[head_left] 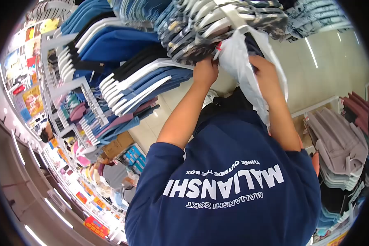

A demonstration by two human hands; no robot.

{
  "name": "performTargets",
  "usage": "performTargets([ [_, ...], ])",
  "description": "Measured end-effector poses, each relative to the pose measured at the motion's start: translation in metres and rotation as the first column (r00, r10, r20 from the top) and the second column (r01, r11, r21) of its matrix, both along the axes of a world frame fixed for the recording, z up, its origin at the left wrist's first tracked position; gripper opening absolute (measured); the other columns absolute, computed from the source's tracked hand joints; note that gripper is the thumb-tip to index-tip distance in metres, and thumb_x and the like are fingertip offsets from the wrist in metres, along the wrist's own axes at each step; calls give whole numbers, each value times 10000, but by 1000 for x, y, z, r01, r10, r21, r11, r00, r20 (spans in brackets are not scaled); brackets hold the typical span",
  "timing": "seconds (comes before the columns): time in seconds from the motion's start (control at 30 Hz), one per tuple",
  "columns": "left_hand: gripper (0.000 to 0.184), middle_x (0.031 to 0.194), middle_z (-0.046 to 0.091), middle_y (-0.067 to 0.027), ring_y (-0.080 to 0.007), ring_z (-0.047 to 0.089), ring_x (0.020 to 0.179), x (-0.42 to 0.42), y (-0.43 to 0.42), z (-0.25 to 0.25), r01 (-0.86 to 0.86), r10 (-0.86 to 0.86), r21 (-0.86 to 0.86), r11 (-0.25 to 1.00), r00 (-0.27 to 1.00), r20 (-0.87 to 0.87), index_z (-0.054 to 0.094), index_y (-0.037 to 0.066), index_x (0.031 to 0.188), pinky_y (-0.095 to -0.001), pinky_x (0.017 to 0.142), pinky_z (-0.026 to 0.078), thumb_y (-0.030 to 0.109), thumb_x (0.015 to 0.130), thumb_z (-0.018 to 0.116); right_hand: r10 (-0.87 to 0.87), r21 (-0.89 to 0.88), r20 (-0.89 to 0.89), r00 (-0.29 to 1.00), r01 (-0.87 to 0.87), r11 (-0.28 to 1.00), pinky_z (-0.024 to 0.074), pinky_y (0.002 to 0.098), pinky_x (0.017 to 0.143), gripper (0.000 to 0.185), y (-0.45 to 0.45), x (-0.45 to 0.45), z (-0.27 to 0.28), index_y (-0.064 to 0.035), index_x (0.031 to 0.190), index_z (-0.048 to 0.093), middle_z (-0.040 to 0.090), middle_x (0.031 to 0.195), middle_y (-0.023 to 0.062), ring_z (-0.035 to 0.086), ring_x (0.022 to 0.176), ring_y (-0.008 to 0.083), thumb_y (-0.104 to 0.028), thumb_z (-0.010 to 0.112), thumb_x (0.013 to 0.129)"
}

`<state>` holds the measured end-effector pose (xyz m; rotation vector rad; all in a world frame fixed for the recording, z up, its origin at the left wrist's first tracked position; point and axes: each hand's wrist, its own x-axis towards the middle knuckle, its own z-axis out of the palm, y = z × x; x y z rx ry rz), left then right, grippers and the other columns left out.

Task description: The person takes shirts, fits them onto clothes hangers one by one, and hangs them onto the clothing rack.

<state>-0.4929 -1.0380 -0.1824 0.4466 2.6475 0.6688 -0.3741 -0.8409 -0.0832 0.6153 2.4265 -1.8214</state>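
A white plastic bag [238, 61] hangs from a white hanger below a rack of patterned garments [184, 35]. At the bag's left edge my left hand [205, 71] has its fingers curled in a pinch, and its fingertips are partly hidden. My right hand [266, 74] is inside the bag's opening, fingers bent around the lower end of a dark folded garment [253, 45]. The bag's right side drapes past my right wrist. Both forearms reach up from a navy T-shirt [233, 176] with white lettering.
Blue, black and white garments [115, 47] on hangers fill racks at the left. A grey backpack-like item [336, 139] and more clothes hang at the right. A cardboard box [118, 144] stands low at the left. Pale floor tiles [328, 61] show at the upper right.
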Motion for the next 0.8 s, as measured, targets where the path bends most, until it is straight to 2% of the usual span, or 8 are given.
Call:
performTargets([
  [0.13,245,907,695,-244,-459,662,886,-4,-9,8,9,-9,-47,999,1000,-6,691,79,1041,-541,806,514,247,889,599,73,146,-382,921,-18,989,531,348,788,401,15,50,30,-72,1162,673,661,1050,184,667,925,244,-58,657,761],
  [0.27,454,1003,708,-231,-404,680,956,-3,-17,13,5,-11,109,994,998,54,572,-3,1225,-461,853,517,305,897,633,233,518,-237,943,-80,851,449,369,971,646,18,53,125,-31,1322,551,597,1258,146,579,1149,259,-295,737,763],
  [0.4,636,1211,636,-181,-294,654,1040,20,-22,34,-237,108,382,893,938,328,435,-48,1362,-386,853,522,278,885,701,332,618,-249,910,-114,778,451,376,893,505,8,54,167,-46,1229,581,595,1179,157,583,1060,274,-292,707,806],
  [0.53,670,1331,527,-167,-239,602,1079,70,-35,126,-278,7,622,732,916,401,401,-35,1398,-368,866,514,278,891,709,496,452,-397,773,-305,838,452,383,816,372,0,65,190,-61,1136,612,592,1101,168,587,971,289,-289,677,849],
  [0.6,797,1407,469,-176,-233,564,1174,86,-49,157,-246,-317,702,669,759,569,338,6,1466,-379,995,447,373,876,727,558,228,-575,598,-538,812,452,387,777,311,-6,70,194,-69,1089,627,591,1061,173,589,927,297,-288,661,870],
  [0.63,797,1407,469,-176,-233,564,1174,90,-54,167,-255,-325,712,654,755,570,338,6,1466,-379,995,447,373,876,727,547,117,-668,505,-655,747,453,389,757,283,-12,71,194,-73,1066,635,590,1042,176,590,904,301,-287,654,881],
  [0.7,925,1466,399,-175,-220,531,1208,98,-64,184,-336,-738,801,495,324,592,207,-1,1527,-379,1024,419,459,897,704,482,-28,-799,360,-822,569,453,392,718,236,-35,70,193,-80,1019,650,589,1002,182,592,860,308,-286,639,903],
  [0.8,887,1429,412,-176,-230,535,1184,112,-76,202,-311,-840,884,349,315,442,230,15,1485,-379,1011,423,457,863,684,404,-94,-880,249,-926,366,454,398,660,201,-80,63,183,-92,949,674,587,943,190,595,793,320,-283,616,935],
])
